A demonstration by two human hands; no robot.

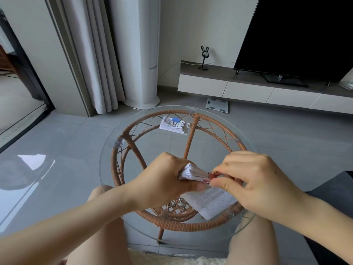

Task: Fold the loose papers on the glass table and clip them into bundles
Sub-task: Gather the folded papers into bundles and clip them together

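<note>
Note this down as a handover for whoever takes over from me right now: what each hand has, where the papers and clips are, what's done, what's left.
Left hand: grips the folded stack above the glass table.
Right hand: pinches the pink clip at the stack's open edge; I cannot tell whether it is fully seated.
Done: one clipped bundle, with a blue clip, lies at the table's far side.
Left: seat the clip, set this bundle down, then fold and clip the loose sheet lying under the hands at the near right.
</note>
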